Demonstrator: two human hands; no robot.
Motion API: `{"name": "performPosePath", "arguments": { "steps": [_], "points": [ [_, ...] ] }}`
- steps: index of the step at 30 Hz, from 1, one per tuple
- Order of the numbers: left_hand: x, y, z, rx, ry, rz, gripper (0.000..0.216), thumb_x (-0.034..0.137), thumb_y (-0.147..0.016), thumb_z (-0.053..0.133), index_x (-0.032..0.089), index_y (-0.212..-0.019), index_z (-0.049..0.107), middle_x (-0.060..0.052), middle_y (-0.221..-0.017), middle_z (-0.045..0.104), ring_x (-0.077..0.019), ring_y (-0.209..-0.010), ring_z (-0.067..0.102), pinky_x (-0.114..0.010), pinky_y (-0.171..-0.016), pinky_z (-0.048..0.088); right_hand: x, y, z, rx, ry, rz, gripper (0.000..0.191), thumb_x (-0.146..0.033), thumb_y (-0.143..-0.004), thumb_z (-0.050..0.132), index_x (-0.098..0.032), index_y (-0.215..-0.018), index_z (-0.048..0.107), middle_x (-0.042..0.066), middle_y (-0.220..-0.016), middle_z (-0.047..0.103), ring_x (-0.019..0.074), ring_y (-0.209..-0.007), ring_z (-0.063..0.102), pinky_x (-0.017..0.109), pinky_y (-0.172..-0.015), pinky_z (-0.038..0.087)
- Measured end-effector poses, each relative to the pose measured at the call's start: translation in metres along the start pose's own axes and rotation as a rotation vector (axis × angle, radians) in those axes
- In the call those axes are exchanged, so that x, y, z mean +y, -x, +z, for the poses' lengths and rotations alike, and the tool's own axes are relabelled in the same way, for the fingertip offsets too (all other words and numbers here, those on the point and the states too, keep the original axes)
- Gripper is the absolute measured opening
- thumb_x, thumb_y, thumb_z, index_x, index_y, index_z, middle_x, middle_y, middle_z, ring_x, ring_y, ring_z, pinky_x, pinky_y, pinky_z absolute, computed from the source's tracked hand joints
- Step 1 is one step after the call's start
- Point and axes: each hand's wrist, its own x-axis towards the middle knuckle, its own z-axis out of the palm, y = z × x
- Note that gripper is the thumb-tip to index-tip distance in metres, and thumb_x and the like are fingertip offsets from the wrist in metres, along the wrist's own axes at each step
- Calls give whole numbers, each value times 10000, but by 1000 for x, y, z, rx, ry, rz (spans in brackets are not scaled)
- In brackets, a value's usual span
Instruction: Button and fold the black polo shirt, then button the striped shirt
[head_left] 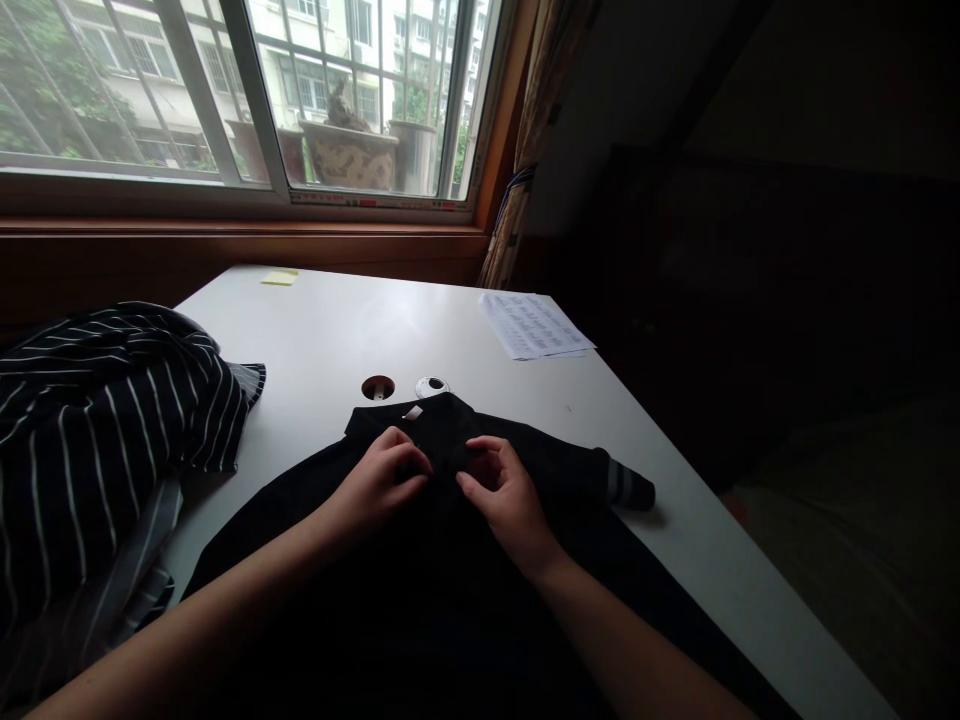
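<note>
A black collared shirt (420, 600) lies spread on the white table, front up, with a small white tag at its collar (367, 420). My left hand (390, 475) is closed in a pinch on the cloth just below the collar. Across the shirt's front opening, my right hand (506, 490) curls its thumb and fingers around the dark cloth. The two hands are a short way apart. Two grey bands mark the end of the right-hand sleeve (626, 485). Black on black hides the exact edges that the fingertips grip.
A black and white striped garment (112, 420) is heaped at the left of the white table (330, 320). Printed sheets (536, 325) lie at the right edge, a yellow note (280, 278) at the back. A cable hole (378, 388) and its round cover (433, 386) are beyond the collar.
</note>
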Motion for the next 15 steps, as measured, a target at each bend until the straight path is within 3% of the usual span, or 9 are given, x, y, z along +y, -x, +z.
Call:
{"name": "performPosePath", "arguments": {
  "steps": [3,7,15],
  "points": [
    [2,1,1,-11,59,-68,102,282,-842,652,200,-868,708,-34,-933,573,-160,-794,591,-272,-690,500,-3,-2,-1,-51,-79,38,369,-258,-785,697,-249,-1135,578,5,-876,663,187,-831,653,312,-767,535],
    [3,1,2,-57,124,-138,137,301,-847,646,184,-901,690,-40,-895,677,-186,-821,637,-289,-734,502,-5,-2,-1,-57,-141,48,355,-274,-788,702,-252,-1122,583,8,-887,672,187,-844,658,308,-769,540],
    [9,2,3,-91,211,-258,191,354,-823,659,173,-878,682,-37,-827,709,-192,-761,649,-279,-674,496,-4,3,1,-117,59,3,316,-279,-818,696,-264,-1122,609,16,-948,709,198,-858,692,331,-795,560]
  ]
}}
